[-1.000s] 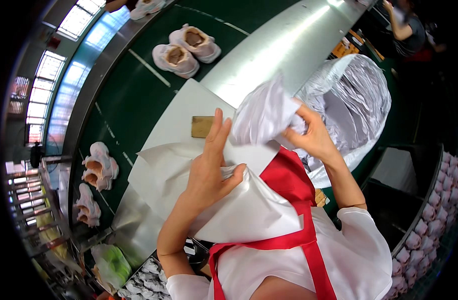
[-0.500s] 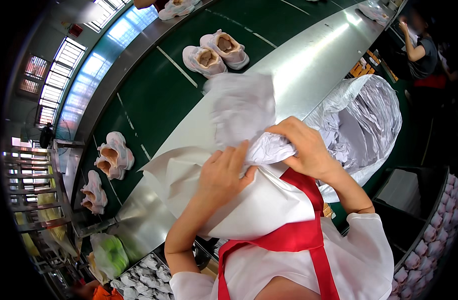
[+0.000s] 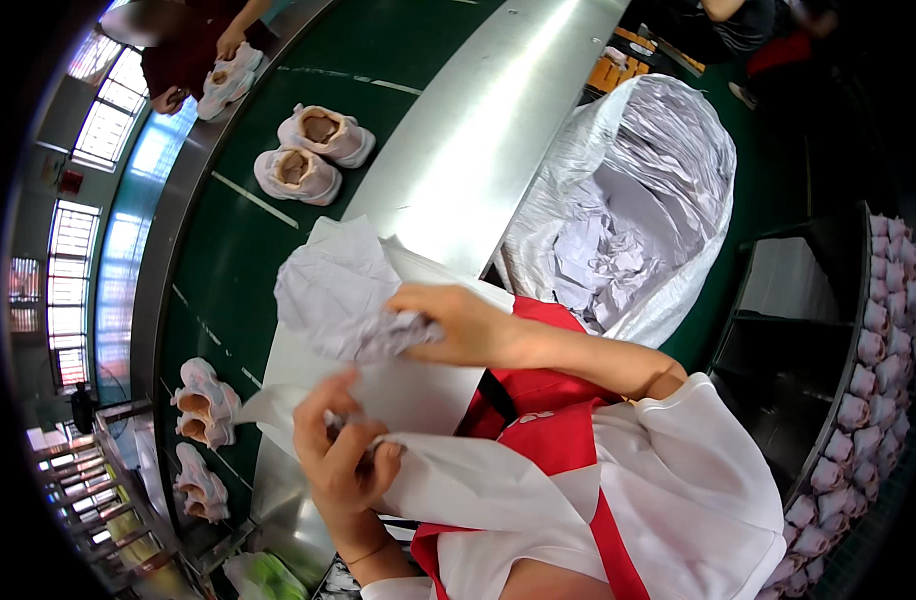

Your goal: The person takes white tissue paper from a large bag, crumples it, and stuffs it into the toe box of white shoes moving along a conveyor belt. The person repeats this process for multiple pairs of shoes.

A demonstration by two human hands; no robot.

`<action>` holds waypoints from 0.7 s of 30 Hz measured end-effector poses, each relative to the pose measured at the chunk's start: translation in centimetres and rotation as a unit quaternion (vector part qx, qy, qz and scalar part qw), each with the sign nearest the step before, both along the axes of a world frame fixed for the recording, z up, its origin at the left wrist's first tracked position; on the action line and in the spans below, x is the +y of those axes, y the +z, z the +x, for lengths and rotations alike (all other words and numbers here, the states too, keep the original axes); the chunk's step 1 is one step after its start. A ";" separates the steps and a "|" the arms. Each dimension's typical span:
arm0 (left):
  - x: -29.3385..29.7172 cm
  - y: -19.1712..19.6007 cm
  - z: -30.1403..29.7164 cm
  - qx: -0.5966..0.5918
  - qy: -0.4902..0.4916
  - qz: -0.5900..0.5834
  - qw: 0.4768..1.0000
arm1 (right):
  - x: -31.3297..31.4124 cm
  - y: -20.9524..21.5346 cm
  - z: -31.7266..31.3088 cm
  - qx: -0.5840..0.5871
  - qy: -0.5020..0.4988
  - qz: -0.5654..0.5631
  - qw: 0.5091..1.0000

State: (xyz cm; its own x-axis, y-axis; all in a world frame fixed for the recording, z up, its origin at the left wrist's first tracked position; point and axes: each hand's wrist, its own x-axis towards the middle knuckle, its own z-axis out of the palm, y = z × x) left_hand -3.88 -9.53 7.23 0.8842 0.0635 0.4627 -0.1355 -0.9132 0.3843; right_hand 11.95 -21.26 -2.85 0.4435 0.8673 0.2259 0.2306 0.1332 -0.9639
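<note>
My right hand (image 3: pixel 458 325) grips a crumpled sheet of white paper (image 3: pixel 340 285), bunched at the fingers and spread out toward the left. Just below it, my left hand (image 3: pixel 344 455) has its fingers curled together. Something small and greyish shows between them, too blurred to name. Against that hand lies the edge of a large smooth white sheet (image 3: pixel 468 475), which drapes across my apron (image 3: pixel 553 440). Under the crumpled paper, more flat white sheets (image 3: pixel 418 385) rest on the metal ledge (image 3: pixel 478 130).
Pale shoes (image 3: pixel 313 150) stand in pairs on the green conveyor belt (image 3: pixel 228 260). A large white sack (image 3: pixel 668 200) of crumpled paper stands at my right. Beyond it is a rack (image 3: pixel 868 380) of wrapped bundles. Across the belt, a person's hand (image 3: pixel 233 40) holds a shoe (image 3: pixel 228 80).
My hands have moved apart and leftward in the picture. The crumpled paper, held between both hands before, is now in my right hand. The view has turned, and a person with a shoe has appeared.
</note>
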 end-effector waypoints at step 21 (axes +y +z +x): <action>2.7 -3.0 0.4 -0.010 0.128 0.046 0.991 | -17.9 -36.4 16.1 0.171 -0.608 -0.280 0.723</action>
State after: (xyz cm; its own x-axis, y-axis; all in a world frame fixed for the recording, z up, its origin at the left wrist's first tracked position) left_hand -3.52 -6.84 4.20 0.8353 0.2405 0.4944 0.0978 -0.9499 0.2968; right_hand 28.09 -39.15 -39.28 0.9019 -0.2981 -0.3127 -0.4155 -0.4004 -0.8167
